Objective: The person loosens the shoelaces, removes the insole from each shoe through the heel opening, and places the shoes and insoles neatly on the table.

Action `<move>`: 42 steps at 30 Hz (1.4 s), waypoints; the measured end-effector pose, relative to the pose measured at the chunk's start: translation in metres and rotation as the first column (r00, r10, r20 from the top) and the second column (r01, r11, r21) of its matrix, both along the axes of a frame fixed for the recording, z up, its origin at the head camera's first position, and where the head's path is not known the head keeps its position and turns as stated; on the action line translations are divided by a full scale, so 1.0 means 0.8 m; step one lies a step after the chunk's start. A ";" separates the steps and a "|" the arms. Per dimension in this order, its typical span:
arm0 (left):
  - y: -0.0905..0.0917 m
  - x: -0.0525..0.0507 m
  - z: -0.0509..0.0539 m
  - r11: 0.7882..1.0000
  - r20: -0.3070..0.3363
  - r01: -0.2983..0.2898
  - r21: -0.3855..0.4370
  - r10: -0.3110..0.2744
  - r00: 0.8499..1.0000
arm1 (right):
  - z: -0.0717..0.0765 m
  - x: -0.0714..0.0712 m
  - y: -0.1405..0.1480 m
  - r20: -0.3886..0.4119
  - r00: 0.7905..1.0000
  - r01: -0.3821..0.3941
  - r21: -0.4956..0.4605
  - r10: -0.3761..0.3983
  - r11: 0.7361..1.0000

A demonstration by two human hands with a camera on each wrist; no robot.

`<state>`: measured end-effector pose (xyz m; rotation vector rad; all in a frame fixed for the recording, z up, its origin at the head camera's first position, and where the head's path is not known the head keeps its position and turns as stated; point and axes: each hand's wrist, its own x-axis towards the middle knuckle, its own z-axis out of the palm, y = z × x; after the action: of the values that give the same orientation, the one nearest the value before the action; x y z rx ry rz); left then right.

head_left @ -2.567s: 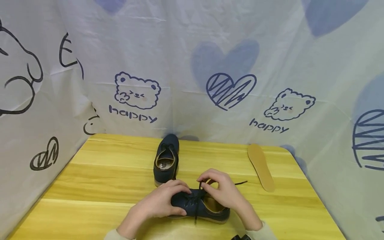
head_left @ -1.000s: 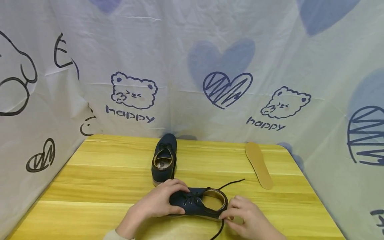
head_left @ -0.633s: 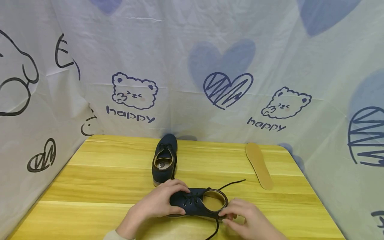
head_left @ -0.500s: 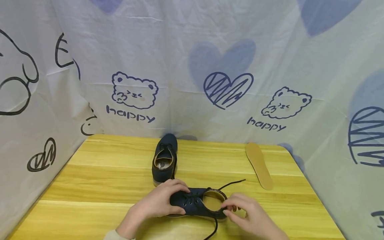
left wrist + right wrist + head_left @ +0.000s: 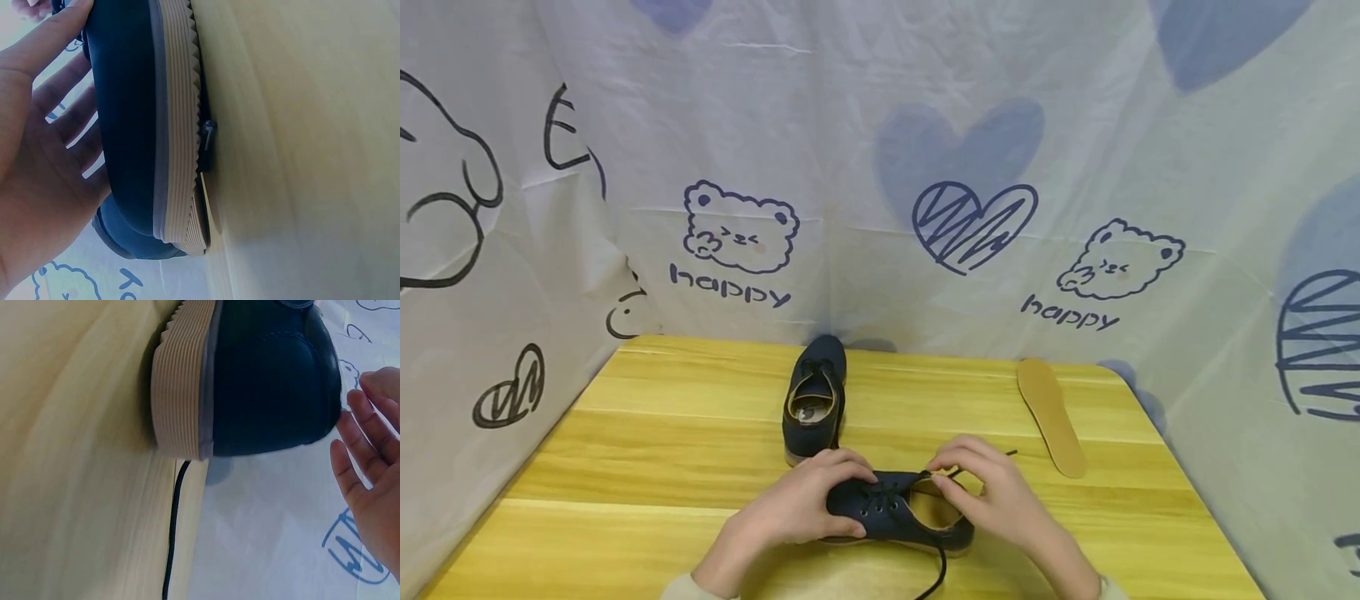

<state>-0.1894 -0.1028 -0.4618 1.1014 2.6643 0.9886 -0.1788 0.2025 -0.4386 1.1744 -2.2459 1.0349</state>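
A dark blue laced shoe lies sideways on the table, toe left and heel right. My left hand grips its toe, with the thumb on the near side. In the left wrist view, that hand is around the shoe. At the far edge of the opening, the thumb and fingertips of my right hand pinch the collar. The right wrist view has the heel beside the spread lower fingers of that hand; its pinch is hidden there. One lace end trails toward me.
Behind the held shoe stands a matching shoe, toe pointing away. A tan insole lies at the back right of the wooden table. The other lace end extends past my right hand. A printed white cloth hangs behind.
My right hand has moved from the near side of the heel to the far edge of the opening. My left hand keeps its grip on the toe.
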 end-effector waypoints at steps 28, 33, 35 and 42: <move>0.000 0.001 0.000 1.000 0.005 0.007 0.012 -0.007 1.000 | -0.009 -0.020 -0.041 0.034 0.995 -0.099 0.291 0.093 0.952; 0.000 0.000 -0.001 1.000 -0.003 0.006 0.011 -0.006 1.000 | -0.001 -0.025 -0.044 0.080 0.994 -0.103 0.374 0.079 0.922; 0.000 0.000 -0.001 1.000 -0.004 0.007 0.012 -0.007 1.000 | 0.002 -0.026 -0.045 0.116 0.991 -0.110 0.400 0.068 0.910; 0.000 0.000 -0.001 1.000 -0.008 0.009 0.017 -0.009 1.000 | 0.005 -0.030 -0.046 0.230 0.972 -0.135 0.416 0.040 0.899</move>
<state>-0.1896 -0.1028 -0.4630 1.1217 2.6592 1.0088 -0.2030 0.1658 -0.4342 1.4071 -2.7131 0.7440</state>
